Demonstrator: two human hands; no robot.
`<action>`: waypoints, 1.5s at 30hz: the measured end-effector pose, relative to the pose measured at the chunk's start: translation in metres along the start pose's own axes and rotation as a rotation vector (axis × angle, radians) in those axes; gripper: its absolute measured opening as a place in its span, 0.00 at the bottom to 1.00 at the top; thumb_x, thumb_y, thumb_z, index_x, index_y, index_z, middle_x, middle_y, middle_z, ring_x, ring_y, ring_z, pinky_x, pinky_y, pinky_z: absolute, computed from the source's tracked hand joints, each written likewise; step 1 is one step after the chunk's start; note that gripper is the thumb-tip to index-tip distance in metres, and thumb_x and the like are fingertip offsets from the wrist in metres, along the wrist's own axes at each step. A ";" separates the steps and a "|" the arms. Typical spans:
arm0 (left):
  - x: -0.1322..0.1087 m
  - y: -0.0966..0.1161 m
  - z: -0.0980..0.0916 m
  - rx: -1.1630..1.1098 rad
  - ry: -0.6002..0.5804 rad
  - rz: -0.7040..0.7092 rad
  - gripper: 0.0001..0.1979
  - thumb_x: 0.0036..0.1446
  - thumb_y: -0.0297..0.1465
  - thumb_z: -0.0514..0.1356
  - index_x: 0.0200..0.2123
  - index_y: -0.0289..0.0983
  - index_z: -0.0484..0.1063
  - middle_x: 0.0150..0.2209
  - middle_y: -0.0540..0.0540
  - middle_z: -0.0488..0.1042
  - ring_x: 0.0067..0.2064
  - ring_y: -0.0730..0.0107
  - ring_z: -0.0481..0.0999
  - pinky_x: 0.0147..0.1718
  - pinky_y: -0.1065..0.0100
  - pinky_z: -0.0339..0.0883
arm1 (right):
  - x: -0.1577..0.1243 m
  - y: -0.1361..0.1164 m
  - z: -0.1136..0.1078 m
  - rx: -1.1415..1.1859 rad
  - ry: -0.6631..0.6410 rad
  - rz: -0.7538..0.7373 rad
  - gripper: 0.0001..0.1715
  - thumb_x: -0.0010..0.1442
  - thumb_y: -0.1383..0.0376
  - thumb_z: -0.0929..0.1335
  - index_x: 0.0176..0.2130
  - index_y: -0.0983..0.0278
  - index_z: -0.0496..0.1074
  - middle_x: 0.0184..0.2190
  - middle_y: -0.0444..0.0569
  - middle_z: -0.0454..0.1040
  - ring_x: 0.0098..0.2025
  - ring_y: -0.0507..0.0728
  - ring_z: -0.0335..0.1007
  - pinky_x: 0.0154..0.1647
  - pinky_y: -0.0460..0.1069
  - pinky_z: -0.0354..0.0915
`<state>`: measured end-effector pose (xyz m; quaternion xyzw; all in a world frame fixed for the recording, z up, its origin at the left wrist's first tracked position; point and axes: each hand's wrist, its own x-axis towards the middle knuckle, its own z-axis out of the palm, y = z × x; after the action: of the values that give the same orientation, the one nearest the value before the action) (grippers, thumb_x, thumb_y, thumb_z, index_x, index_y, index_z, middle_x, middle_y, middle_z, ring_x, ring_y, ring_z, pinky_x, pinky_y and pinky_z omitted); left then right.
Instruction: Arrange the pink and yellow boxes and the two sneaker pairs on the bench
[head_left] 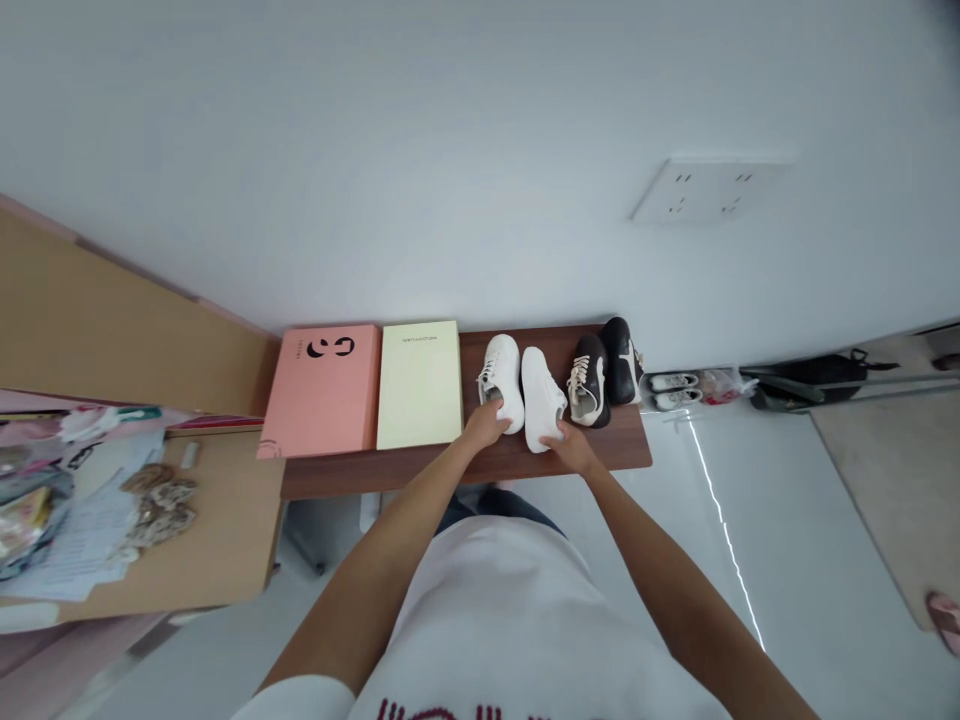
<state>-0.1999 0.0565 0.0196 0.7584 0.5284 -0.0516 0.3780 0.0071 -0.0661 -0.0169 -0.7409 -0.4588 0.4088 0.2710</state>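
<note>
A pair of white sneakers stands on a dark wooden shelf top (615,445). My left hand (486,425) is closed round the heel of the left white sneaker (502,378). The fingers of my right hand (570,447) grip the heel of the right white sneaker (541,405). Both shoes rest on the wood, toes toward the wall.
A pair of black shoes with white laces (606,375) sits to the right of the sneakers. A pale yellow box (420,385) and a pink box (322,390) lie to the left. A cluttered desk (225,540) stands at the left. More shoes (673,390) and a black bag (810,378) lie on the floor.
</note>
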 end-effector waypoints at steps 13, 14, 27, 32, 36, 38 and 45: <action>-0.008 0.014 -0.016 0.231 -0.004 0.119 0.16 0.67 0.33 0.57 0.56 0.37 0.70 0.55 0.37 0.75 0.54 0.55 0.77 0.53 0.60 0.69 | 0.023 -0.083 -0.014 -0.758 -0.080 -0.091 0.18 0.67 0.53 0.68 0.50 0.62 0.76 0.46 0.56 0.79 0.51 0.62 0.74 0.48 0.50 0.66; -0.007 0.016 -0.017 0.257 -0.018 0.124 0.15 0.67 0.32 0.57 0.55 0.36 0.71 0.54 0.37 0.75 0.53 0.54 0.78 0.53 0.59 0.69 | 0.026 -0.088 -0.014 -0.791 -0.079 -0.102 0.17 0.68 0.54 0.67 0.49 0.62 0.76 0.46 0.56 0.79 0.51 0.62 0.74 0.47 0.50 0.65; 0.005 0.021 -0.027 0.352 -0.093 0.059 0.16 0.67 0.30 0.55 0.56 0.36 0.70 0.54 0.36 0.74 0.52 0.54 0.77 0.54 0.59 0.67 | 0.050 -0.101 0.013 -0.909 -0.043 -0.147 0.12 0.70 0.61 0.65 0.42 0.64 0.76 0.45 0.57 0.80 0.51 0.61 0.73 0.47 0.50 0.65; 0.010 0.016 -0.026 0.375 -0.104 0.062 0.16 0.68 0.30 0.52 0.57 0.36 0.69 0.54 0.36 0.74 0.52 0.53 0.77 0.53 0.59 0.67 | 0.055 -0.097 0.020 -0.916 -0.065 -0.146 0.11 0.70 0.61 0.66 0.42 0.64 0.76 0.46 0.56 0.80 0.51 0.61 0.73 0.48 0.50 0.65; 0.015 0.015 -0.026 0.381 -0.102 0.044 0.16 0.68 0.30 0.52 0.57 0.37 0.69 0.54 0.37 0.74 0.52 0.52 0.77 0.53 0.58 0.68 | 0.060 -0.096 0.022 -0.906 -0.079 -0.144 0.12 0.70 0.61 0.65 0.43 0.64 0.76 0.46 0.57 0.80 0.53 0.61 0.72 0.48 0.50 0.65; 0.017 0.014 -0.026 0.384 -0.097 0.043 0.16 0.68 0.30 0.53 0.56 0.37 0.69 0.54 0.37 0.74 0.52 0.52 0.78 0.53 0.58 0.68 | 0.061 -0.097 0.023 -0.900 -0.085 -0.134 0.12 0.70 0.62 0.65 0.43 0.64 0.76 0.47 0.58 0.80 0.53 0.61 0.72 0.49 0.50 0.66; 0.021 0.009 -0.025 0.383 -0.111 0.049 0.15 0.67 0.28 0.54 0.54 0.37 0.70 0.53 0.36 0.75 0.52 0.53 0.78 0.53 0.59 0.68 | 0.063 -0.099 0.028 -0.890 -0.113 -0.102 0.12 0.69 0.62 0.66 0.45 0.65 0.76 0.48 0.59 0.79 0.54 0.62 0.72 0.49 0.52 0.67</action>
<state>-0.1911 0.0872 0.0323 0.8250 0.4689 -0.1838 0.2563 -0.0466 0.0345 0.0228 -0.7384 -0.6399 0.1977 -0.0794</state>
